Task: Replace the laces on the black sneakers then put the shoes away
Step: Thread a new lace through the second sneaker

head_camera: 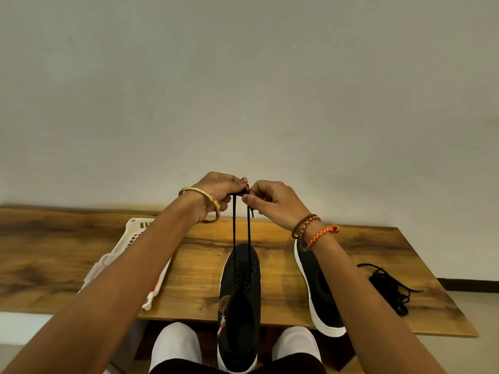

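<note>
Black sneaker [239,300] is set toe-away at the near edge of the wooden table [67,255], between the knees, and its lace [234,236] is drawn up taut in two strands. Both lace ends are pinched together above it by the left hand [218,194] and right hand [272,202]. A second sneaker [318,290] lies to the right, beside a loose lace pile [388,287]; a white basket [135,233] is partly hidden under the left forearm.

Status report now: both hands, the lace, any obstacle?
Left hand and right hand pinch lace ends, pulled up taut. Sneaker partly laced. No obstacle seen.
</note>
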